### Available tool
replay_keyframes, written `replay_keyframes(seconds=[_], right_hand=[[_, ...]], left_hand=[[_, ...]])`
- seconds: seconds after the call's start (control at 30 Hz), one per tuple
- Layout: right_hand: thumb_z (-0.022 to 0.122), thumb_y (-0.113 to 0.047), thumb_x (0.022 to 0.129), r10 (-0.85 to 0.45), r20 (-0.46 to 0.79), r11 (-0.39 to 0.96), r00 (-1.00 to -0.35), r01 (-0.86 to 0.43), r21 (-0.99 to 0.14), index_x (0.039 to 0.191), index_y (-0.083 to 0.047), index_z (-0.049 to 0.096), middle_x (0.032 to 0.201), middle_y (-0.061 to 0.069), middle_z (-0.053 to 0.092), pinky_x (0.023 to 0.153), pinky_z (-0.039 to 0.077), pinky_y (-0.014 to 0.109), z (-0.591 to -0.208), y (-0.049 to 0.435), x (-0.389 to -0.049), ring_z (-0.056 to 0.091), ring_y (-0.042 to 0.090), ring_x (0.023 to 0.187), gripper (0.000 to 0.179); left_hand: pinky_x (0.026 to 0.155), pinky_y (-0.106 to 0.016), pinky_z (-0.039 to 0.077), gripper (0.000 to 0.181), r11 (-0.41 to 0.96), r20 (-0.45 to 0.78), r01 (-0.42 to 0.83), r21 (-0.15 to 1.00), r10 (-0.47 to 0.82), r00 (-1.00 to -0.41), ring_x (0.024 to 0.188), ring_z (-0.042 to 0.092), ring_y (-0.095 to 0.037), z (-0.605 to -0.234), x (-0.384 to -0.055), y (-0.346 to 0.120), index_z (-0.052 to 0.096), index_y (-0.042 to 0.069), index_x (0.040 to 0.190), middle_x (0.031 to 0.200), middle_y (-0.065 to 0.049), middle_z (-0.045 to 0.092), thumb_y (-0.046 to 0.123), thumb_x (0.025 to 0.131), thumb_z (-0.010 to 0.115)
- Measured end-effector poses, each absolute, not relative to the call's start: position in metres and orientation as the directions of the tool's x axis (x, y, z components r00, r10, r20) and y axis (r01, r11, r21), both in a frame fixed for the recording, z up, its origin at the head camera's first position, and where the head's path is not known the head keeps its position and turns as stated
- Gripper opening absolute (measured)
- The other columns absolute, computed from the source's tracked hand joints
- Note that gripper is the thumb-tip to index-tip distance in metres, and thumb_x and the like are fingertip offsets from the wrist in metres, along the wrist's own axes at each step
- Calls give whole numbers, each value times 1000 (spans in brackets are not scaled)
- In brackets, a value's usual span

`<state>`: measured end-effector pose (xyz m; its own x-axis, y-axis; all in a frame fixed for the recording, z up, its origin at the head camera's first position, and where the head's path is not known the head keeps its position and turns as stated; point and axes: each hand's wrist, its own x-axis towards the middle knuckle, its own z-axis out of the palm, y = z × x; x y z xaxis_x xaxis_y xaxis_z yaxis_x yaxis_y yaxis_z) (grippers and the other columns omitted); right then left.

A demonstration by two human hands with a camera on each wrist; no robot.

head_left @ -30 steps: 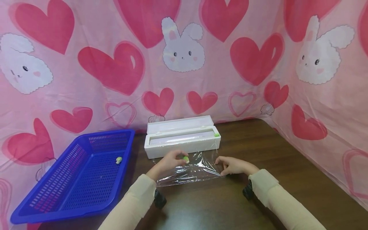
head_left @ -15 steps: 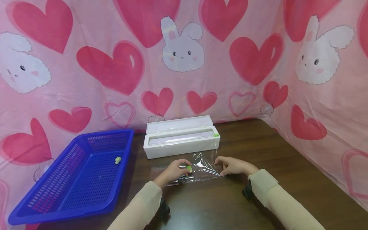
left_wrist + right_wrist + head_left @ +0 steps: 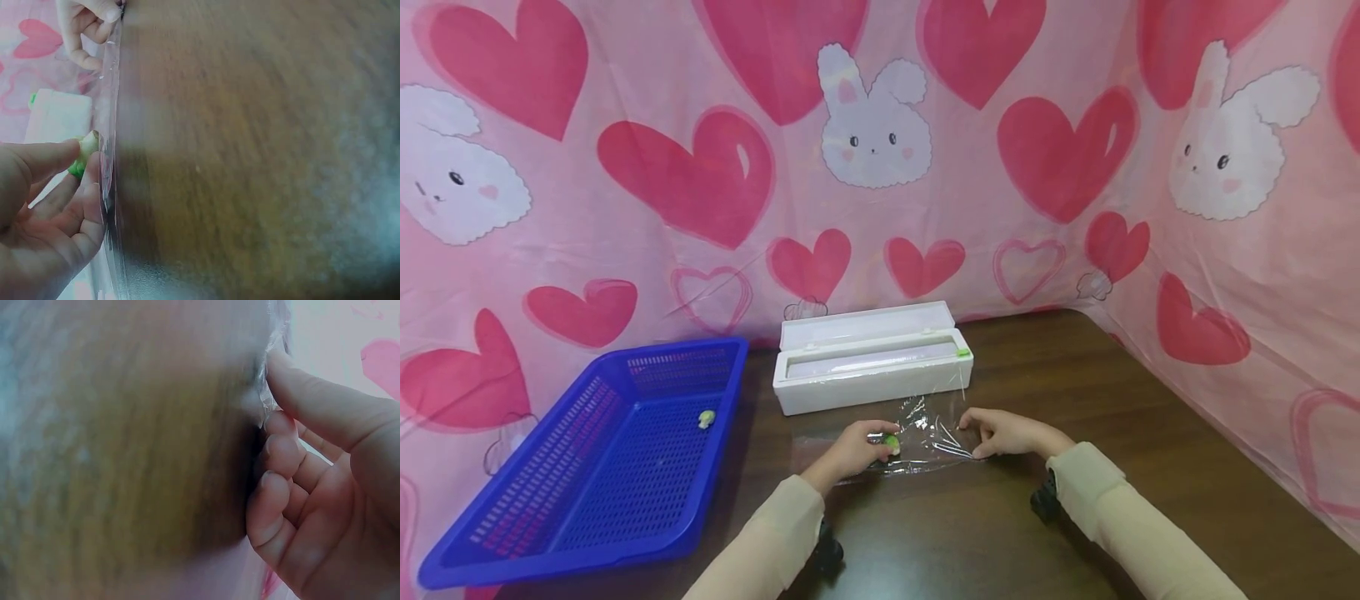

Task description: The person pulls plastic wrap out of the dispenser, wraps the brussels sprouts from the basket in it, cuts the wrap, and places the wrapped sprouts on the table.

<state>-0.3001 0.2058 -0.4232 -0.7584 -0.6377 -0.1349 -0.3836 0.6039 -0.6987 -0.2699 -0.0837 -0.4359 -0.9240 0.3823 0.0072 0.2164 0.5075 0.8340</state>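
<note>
A sheet of clear plastic wrap (image 3: 922, 437) lies on the table, running from the front of a white wrap dispenser box (image 3: 876, 387). My left hand (image 3: 853, 450) pinches a small green-and-white vegetable piece (image 3: 892, 444), perhaps a bok choy, low over the sheet's middle. In the left wrist view the piece (image 3: 88, 145) sits between thumb and fingertips. At the sheet's right edge my right hand (image 3: 1015, 432) has curled fingers; in the right wrist view, thumb (image 3: 312, 397) and fingertips hold the crinkled film edge. Whether the piece touches the film I cannot tell.
A blue perforated basket (image 3: 700, 521) stands at the left, with a similar small vegetable piece (image 3: 706, 418) inside. The box's lid (image 3: 868, 325) is raised at the back, and a green cutter slider (image 3: 963, 352) sits at its right end. A heart-print cloth hangs behind.
My left hand has moved right and nearer to me, lowering the vegetable piece toward the wrap. The right hand has stayed at the film's edge.
</note>
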Motion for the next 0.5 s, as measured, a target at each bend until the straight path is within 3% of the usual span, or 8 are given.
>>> replay_keyframes(seconds=[0.13, 0.33, 0.5], right_hand=[[68, -9, 82, -645, -118, 594, -755, -398, -699, 116, -5, 49, 63, 1, 46, 51, 37, 27, -424, 206, -300, 43, 13, 53, 38], [68, -11, 83, -635, -126, 592, -762, -376, -713, 119, -6, 49, 64, 2, 48, 51, 37, 29, -426, 208, -301, 43, 14, 54, 41], [67, -9, 84, -617, -125, 583, -777, -344, -736, 120, -6, 46, 66, 3, 52, 52, 41, 31, -426, 210, -300, 47, 16, 56, 42]], left_hand=[[50, -23, 41, 37, 501, 44, 252, 828, 390, -920, 67, 63, -14, -437, -270, -86, 59, -1, 117, 111, -20, 57, 0, 81, 65], [69, -33, 49, 37, 552, 156, 371, 747, 397, -904, 77, 60, -21, -439, -262, -97, 57, -3, 117, 112, -19, 53, 6, 82, 67], [68, -33, 49, 30, 597, 153, 364, 715, 374, -915, 87, 59, -26, -437, -250, -118, 60, 2, 112, 107, -13, 58, 10, 84, 66]])
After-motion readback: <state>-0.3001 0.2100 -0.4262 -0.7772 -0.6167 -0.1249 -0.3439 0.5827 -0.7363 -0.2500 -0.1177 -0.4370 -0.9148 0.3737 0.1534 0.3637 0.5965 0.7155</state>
